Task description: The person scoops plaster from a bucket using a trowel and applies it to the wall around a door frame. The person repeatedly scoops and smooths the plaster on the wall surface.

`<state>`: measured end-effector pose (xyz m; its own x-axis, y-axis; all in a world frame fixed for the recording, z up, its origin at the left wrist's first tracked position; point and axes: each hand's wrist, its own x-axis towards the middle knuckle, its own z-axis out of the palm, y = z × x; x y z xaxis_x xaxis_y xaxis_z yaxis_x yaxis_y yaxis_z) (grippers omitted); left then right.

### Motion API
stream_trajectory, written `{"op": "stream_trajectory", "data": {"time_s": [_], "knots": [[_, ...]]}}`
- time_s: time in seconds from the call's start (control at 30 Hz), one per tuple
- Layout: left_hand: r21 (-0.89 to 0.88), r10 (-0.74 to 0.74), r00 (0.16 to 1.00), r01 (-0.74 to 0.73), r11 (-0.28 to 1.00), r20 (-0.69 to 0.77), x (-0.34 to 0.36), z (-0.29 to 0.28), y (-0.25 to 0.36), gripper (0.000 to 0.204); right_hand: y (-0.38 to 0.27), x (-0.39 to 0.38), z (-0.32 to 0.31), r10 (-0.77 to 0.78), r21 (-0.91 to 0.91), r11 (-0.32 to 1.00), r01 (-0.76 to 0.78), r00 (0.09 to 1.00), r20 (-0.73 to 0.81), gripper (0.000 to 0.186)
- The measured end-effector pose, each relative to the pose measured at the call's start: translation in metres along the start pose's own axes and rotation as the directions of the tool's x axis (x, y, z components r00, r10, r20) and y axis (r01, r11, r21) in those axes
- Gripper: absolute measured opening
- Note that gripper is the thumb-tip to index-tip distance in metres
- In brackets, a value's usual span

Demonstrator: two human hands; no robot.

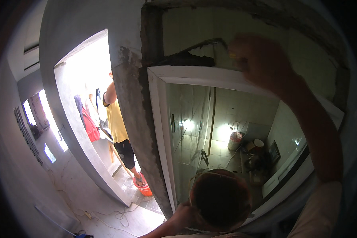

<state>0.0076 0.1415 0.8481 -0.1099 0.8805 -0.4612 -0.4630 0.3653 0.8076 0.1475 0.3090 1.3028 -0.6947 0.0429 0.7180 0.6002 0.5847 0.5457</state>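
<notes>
The handle of a trowel [202,44] is gripped in the closed right hand [252,57], raised above the white door frame [198,73], with the blade held just over dark mortar [190,60] on the frame's top. A dark round bucket [220,200] is touched at its side by the left hand [184,214], though how its fingers are set cannot be told. Farther left, a person in a yellow shirt [117,123] is seen through a bright doorway [83,49], near a red bucket [145,190].

Single head-worn fisheye — close, toward the white frame [202,75]
</notes>
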Motion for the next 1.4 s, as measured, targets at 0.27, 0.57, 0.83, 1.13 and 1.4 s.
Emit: {"op": "stream_trajectory", "data": {"time_s": [0.27,0.57,0.83,1.13,1.4], "knots": [[-0.154,0.068,0.998,-0.068,0.986,-0.005,0.010,-0.006,-0.006,0.027,0.013,-0.030,-0.013,-0.070,-0.133,0.989,0.061,0.995,-0.070,0.030],[-0.180,0.094,0.996,-0.092,0.979,-0.001,0.012,-0.007,0.001,0.034,0.024,-0.033,-0.007,0.004,0.051,0.999,0.008,0.971,-0.240,0.023],[-0.170,0.118,0.993,-0.119,0.978,-0.013,0.021,-0.005,-0.008,0.033,-0.010,-0.013,-0.012,0.028,0.018,1.000,-0.026,0.991,-0.134,0.022],[-0.152,0.088,0.996,-0.091,0.984,-0.028,0.011,-0.002,0.002,0.030,0.012,-0.041,-0.014,-0.027,-0.107,0.994,0.006,0.981,-0.194,0.036],[-0.133,0.096,0.995,-0.098,0.986,-0.018,0.035,-0.012,-0.015,0.029,0.010,-0.025,-0.026,0.086,-0.058,0.993,-0.100,0.973,-0.215,0.027]]}}
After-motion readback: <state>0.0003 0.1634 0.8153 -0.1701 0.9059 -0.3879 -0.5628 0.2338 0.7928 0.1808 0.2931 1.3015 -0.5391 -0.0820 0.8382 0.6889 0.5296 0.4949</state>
